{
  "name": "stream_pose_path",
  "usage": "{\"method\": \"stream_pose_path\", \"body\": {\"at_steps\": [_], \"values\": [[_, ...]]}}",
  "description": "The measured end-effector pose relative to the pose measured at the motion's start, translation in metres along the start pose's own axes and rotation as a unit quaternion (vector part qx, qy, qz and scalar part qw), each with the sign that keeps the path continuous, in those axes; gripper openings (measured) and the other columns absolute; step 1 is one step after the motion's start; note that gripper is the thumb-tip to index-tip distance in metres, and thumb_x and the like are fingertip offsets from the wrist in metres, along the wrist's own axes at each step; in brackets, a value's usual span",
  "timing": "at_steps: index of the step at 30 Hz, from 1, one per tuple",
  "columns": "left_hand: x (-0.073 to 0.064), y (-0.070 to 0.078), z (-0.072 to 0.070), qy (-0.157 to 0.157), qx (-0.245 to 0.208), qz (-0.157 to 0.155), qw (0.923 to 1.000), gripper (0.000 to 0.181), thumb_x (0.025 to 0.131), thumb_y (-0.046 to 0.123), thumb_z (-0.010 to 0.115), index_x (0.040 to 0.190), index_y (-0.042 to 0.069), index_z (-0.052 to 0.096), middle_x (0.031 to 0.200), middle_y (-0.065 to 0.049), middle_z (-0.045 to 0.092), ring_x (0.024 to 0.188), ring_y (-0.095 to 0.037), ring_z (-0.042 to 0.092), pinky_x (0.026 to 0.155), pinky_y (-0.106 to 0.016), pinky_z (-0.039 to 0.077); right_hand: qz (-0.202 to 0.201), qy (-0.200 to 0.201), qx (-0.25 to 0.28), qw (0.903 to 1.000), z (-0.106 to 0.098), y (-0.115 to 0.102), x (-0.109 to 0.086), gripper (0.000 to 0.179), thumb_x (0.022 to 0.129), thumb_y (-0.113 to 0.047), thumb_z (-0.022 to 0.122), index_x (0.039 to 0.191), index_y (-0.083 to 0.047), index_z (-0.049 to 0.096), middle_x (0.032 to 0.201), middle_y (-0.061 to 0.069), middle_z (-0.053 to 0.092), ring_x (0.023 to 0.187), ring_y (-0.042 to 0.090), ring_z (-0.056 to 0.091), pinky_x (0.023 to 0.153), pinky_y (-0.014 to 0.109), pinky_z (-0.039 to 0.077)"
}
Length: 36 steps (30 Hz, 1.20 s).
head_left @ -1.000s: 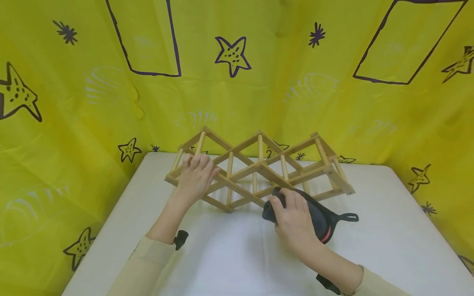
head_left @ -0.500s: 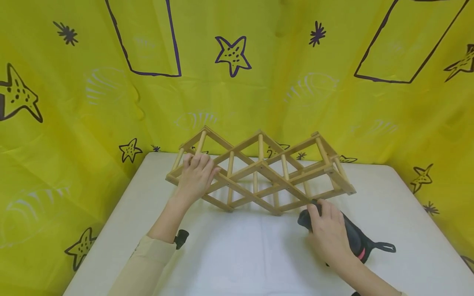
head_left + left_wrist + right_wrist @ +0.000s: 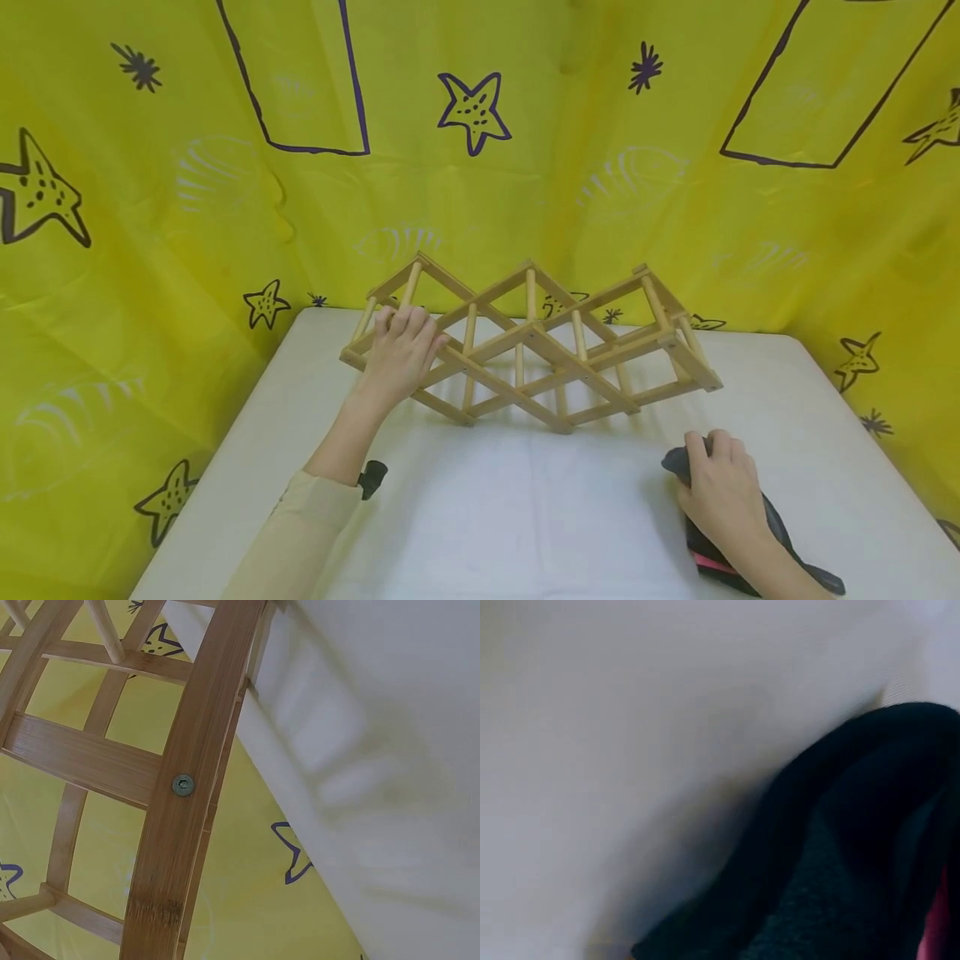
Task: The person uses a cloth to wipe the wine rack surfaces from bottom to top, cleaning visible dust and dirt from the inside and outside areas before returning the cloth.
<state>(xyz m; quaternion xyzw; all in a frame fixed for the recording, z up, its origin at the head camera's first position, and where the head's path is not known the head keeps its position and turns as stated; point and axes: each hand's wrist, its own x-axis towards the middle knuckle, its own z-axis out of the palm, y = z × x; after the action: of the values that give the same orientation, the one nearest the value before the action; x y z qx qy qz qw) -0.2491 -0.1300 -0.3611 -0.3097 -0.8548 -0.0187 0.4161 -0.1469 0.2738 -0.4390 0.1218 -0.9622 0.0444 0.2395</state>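
A wooden folding lattice rack (image 3: pixel 531 333) of crossed slats and round dowels stands stretched out on the table. My left hand (image 3: pixel 401 354) grips its left part, fingers curled over the slats. In the left wrist view a slat (image 3: pixel 184 750) with a metal bolt fills the left half. To the right and nearer me, my right hand (image 3: pixel 723 492) holds a dark, soft padded sleeve (image 3: pixel 776 525) with a strap loop and a pinkish-red strip; its middle is hidden under the hand. The right wrist view shows the dark sleeve (image 3: pixel 840 847) close up, close over the white cloth.
The table (image 3: pixel 480 517) has a white cover. A yellow curtain (image 3: pixel 555 192) printed with starfish and fish hangs behind it and along both sides. On my left wrist sits a small black device (image 3: pixel 372 479).
My right hand has carried the dark sleeve from the front of the rack to the right and toward me, and turned it. My left hand stays on the rack, which has barely moved.
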Motion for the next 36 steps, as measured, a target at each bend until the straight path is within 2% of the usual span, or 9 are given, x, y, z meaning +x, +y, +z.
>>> {"method": "stream_pose_path", "body": {"at_steps": [4,9,14,16,21,29,34,36], "values": [[-0.001,0.0,0.0,-0.003,-0.008,0.0,1.0,0.043,0.1,0.034,0.019,0.088,0.002,0.044,0.092,-0.007,0.031,0.092,-0.025,0.028,0.082,-0.044,0.021,0.014,-0.021,-0.002,0.9997,0.01,0.017,-0.004,0.051,0.054,-0.009,0.074,0.093,0.003,0.043,0.079,0.021,0.039,0.065,0.034,0.04,0.052,0.042,0.033],[-0.001,0.0,0.001,0.002,-0.003,0.009,1.0,0.037,0.101,0.031,0.026,0.088,0.002,0.044,0.093,-0.008,0.032,0.092,-0.026,0.029,0.082,-0.044,0.022,0.039,-0.054,-0.007,0.9977,0.023,0.034,-0.008,0.048,0.059,-0.014,0.072,0.091,0.003,0.041,0.076,0.02,0.037,0.064,0.033,0.039,0.051,0.041,0.032],[0.0,0.0,0.003,0.009,0.009,0.01,0.9999,0.045,0.101,0.033,0.016,0.087,0.002,0.045,0.093,-0.007,0.032,0.092,-0.025,0.029,0.081,-0.043,0.022,0.062,-0.069,-0.009,0.9956,0.032,0.042,-0.007,0.046,0.061,-0.016,0.068,0.091,0.005,0.04,0.074,0.022,0.038,0.064,0.034,0.039,0.051,0.042,0.031],[0.001,0.0,0.003,0.011,0.011,0.009,0.9998,0.048,0.1,0.034,0.012,0.087,0.002,0.045,0.092,-0.007,0.032,0.091,-0.025,0.029,0.081,-0.043,0.022,0.065,-0.082,-0.011,0.9944,0.035,0.043,-0.007,0.045,0.062,-0.017,0.067,0.09,0.005,0.04,0.074,0.022,0.038,0.065,0.035,0.039,0.052,0.042,0.03],[0.001,0.0,0.003,0.014,0.004,0.01,0.9998,0.047,0.1,0.034,0.013,0.086,0.003,0.045,0.092,-0.007,0.032,0.091,-0.025,0.029,0.081,-0.043,0.022,0.057,-0.104,-0.016,0.9928,0.041,0.043,-0.005,0.043,0.064,-0.02,0.064,0.09,0.005,0.04,0.074,0.02,0.037,0.067,0.034,0.039,0.053,0.041,0.03],[0.005,-0.003,0.011,0.007,-0.004,0.016,0.9998,0.038,0.101,0.03,0.021,0.086,0.003,0.044,0.091,-0.008,0.03,0.091,-0.025,0.028,0.081,-0.043,0.022,0.062,-0.099,-0.009,0.9931,0.044,0.042,-0.005,0.039,0.065,-0.019,0.062,0.088,0.002,0.039,0.074,0.017,0.035,0.068,0.033,0.036,0.054,0.041,0.027],[0.008,-0.004,0.014,-0.005,-0.003,0.017,0.9998,0.039,0.101,0.031,0.02,0.085,0.003,0.043,0.092,-0.008,0.028,0.091,-0.025,0.028,0.081,-0.042,0.021,0.067,-0.101,-0.005,0.9927,0.043,0.04,-0.004,0.039,0.065,-0.019,0.063,0.088,0.003,0.039,0.075,0.018,0.035,0.068,0.033,0.036,0.055,0.041,0.027],[0.008,-0.004,0.014,-0.008,0.003,0.017,0.9998,0.036,0.1,0.03,0.026,0.086,0.003,0.043,0.092,-0.008,0.028,0.092,-0.025,0.028,0.082,-0.042,0.022,0.068,-0.102,-0.004,0.9924,0.044,0.04,-0.004,0.04,0.065,-0.019,0.064,0.089,0.003,0.039,0.076,0.018,0.035,0.069,0.034,0.036,0.055,0.041,0.027]]}}
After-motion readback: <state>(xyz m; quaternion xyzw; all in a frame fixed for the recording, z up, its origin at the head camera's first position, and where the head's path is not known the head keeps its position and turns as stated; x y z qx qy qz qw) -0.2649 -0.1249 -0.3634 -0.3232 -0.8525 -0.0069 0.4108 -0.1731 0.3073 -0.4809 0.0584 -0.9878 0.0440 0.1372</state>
